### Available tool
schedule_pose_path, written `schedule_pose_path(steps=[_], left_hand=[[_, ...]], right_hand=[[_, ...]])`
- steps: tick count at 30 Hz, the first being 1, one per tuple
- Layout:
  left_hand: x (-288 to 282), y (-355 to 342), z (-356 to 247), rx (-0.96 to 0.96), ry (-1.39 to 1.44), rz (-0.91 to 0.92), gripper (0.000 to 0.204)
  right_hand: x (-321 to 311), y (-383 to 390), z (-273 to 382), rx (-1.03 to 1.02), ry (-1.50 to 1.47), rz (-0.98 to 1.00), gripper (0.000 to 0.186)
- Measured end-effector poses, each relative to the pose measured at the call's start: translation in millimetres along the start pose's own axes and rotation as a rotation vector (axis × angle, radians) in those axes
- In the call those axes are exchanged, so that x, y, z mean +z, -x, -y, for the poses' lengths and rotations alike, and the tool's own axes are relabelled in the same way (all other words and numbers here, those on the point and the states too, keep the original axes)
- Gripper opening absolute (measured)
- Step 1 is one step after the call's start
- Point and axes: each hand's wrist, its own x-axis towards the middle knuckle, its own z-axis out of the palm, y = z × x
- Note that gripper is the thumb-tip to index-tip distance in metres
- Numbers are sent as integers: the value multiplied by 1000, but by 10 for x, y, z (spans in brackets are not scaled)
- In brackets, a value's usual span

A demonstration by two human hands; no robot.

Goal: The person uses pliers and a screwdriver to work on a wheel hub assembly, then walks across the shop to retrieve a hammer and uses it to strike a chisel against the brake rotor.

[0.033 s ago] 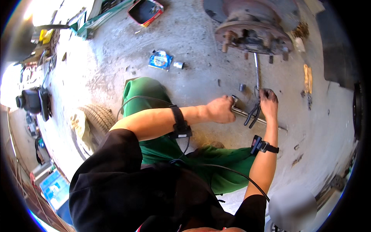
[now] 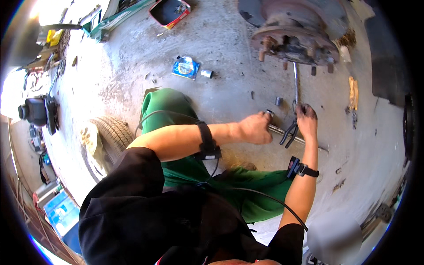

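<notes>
My left hand (image 2: 256, 129) is closed on a horizontal metal bar (image 2: 285, 134) held low over the concrete floor. My right hand (image 2: 306, 119) is closed on black-handled pliers (image 2: 289, 132), against the lower end of an upright-looking steel shaft (image 2: 295, 83) that reaches up to the rusty wheel hub (image 2: 295, 42) with its studs. Whether the fingers also grip the shaft, I cannot tell. A small metal socket (image 2: 278, 100) lies just left of the shaft.
A blue packet (image 2: 185, 67) and metal cylinder (image 2: 206, 73) lie ahead. A red-rimmed tray (image 2: 161, 17) is farther off. A tyre (image 2: 112, 134) stands at my left, near a black machine (image 2: 35, 112). Yellow-handled pliers (image 2: 353, 92) lie right of the hub.
My left hand has moved slightly right and down, my right hand slightly down. The hub and floor items sit a little lower and farther right in the picture.
</notes>
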Motion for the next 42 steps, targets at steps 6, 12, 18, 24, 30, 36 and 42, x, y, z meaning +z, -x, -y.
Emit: schedule_pose_path(steps=[6,12,18,24,30,36,42], left_hand=[[199,-55,-91,131,175,-68,54],[123,-175,-248,103,453,-140,47],[-239,-265,-433,72,744,-349,35],[-406,-242,-414,84,816,-516,27],[-288,-325,-293,215,992,-360,19],[-326,-263,-242,222,1010,-289,17],[-347,-229,-235,170,993,-235,19]], right_hand=[[-103,-8,150,86,-162,202,10],[4,-42,113,-199,44,94,15],[-15,-224,279,420,-1120,335,24],[79,-266,376,106,-471,256,34],[195,-118,342,128,-512,148,45],[234,-247,532,121,-239,159,42],[-142,-300,743,311,-334,155,26]])
